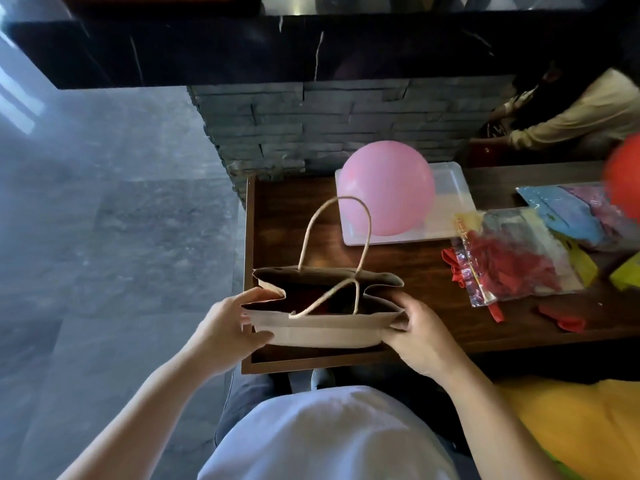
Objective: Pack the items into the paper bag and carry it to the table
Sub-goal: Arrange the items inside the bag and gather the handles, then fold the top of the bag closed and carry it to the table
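A brown paper bag (pixel 322 329) with twisted cord handles stands open on the near left part of the wooden table (pixel 287 237). My left hand (pixel 230 327) grips its left side and my right hand (pixel 415 332) grips its right side. Something red shows dimly inside the bag. A clear packet of red balloons (pixel 512 258) lies to the right of the bag, with loose red balloons (pixel 561 318) beside it. An inflated pink balloon (pixel 388 187) rests on a white tray (pixel 450 188) behind the bag.
More packets of blue, pink and yellow balloons (pixel 571 213) lie at the right. A red balloon (pixel 623 174) hangs at the right edge. Another person in a cream sleeve (pixel 571 123) sits beyond the table. A stone pillar (pixel 311 123) stands behind; grey floor lies left.
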A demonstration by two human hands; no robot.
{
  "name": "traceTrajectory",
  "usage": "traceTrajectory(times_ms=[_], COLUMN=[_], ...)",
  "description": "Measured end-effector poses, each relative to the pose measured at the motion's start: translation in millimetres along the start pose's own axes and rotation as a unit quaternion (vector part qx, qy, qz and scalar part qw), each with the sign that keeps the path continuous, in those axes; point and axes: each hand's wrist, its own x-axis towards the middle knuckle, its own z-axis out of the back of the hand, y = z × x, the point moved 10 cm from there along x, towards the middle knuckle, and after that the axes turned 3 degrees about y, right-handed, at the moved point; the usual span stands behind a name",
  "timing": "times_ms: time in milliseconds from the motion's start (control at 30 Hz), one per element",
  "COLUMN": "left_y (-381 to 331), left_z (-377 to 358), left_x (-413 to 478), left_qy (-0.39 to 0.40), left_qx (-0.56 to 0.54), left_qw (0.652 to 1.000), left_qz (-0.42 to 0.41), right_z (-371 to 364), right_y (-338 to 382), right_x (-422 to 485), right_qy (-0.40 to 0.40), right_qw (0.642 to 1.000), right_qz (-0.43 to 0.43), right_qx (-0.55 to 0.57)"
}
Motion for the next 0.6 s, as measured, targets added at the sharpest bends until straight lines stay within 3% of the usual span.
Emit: traceTrajectory(times_ms=[67,167,300,367,467,533,600], left_y=[-5,0,14,27,48,53,51], left_z=[8,19,15,11,2,2,2], left_x=[3,10,37,46,48,47,46], left_qy=[-0.051,-0.059,-0.032,-0.048,-0.079,-0.111,-0.115], left_qx=[0.019,-0.081,0.012,-0.042,-0.116,-0.11,-0.066], left_qw=[0.998,0.994,0.999,0.994,0.974,0.971,0.978], left_qz=[-0.03,-0.045,0.021,0.088,0.177,0.182,0.16], right_z=[7,12,5,10,22,26,28], right_y=[-5,-12,-19,-24,-46,-53,-47], right_x=[-3,-2,12,17,18,16,16], right_qy=[-0.019,-0.037,-0.026,-0.076,-0.161,-0.182,-0.186], right_qw=[0.998,0.991,0.989,0.982,0.975,0.972,0.977], right_qz=[0.007,0.022,-0.001,-0.03,-0.11,-0.139,-0.104], right_qx=[0.06,0.13,0.149,0.169,0.103,0.05,-0.029])
